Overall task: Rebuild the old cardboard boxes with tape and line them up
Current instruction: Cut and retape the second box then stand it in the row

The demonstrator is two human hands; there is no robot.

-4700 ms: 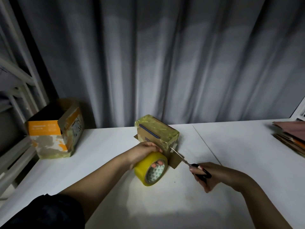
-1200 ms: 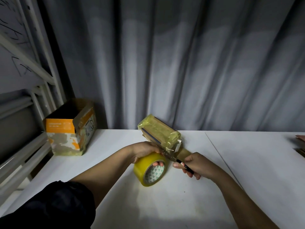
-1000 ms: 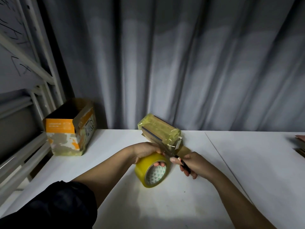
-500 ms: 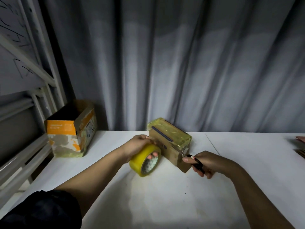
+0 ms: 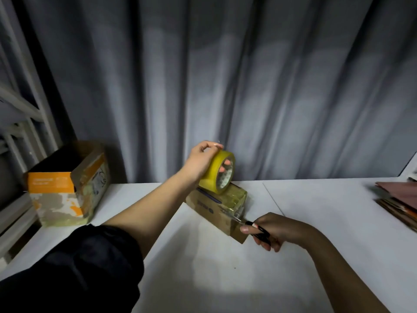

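A small brown cardboard box (image 5: 216, 211) wrapped in yellowish tape lies on the white table (image 5: 203, 279) near its middle. My left hand (image 5: 200, 161) grips the yellow tape roll (image 5: 217, 171), fingers through its core, and holds it above the box's far end. My right hand (image 5: 268, 229) holds black-handled scissors (image 5: 252, 225) at the box's near right corner, their blades pointing at the taped edge. A larger orange and white box (image 5: 67, 188) stands open at the table's far left.
A grey curtain (image 5: 225, 86) hangs right behind the table. A white metal frame (image 5: 20, 123) rises at the left. Flattened cardboard sheets (image 5: 399, 202) are stacked at the table's right edge. A seam (image 5: 274, 202) runs across the tabletop beside the small box.
My left hand has lifted the tape roll from the table beside the box up above the box's far end. My right hand with the scissors stays at the near right corner.
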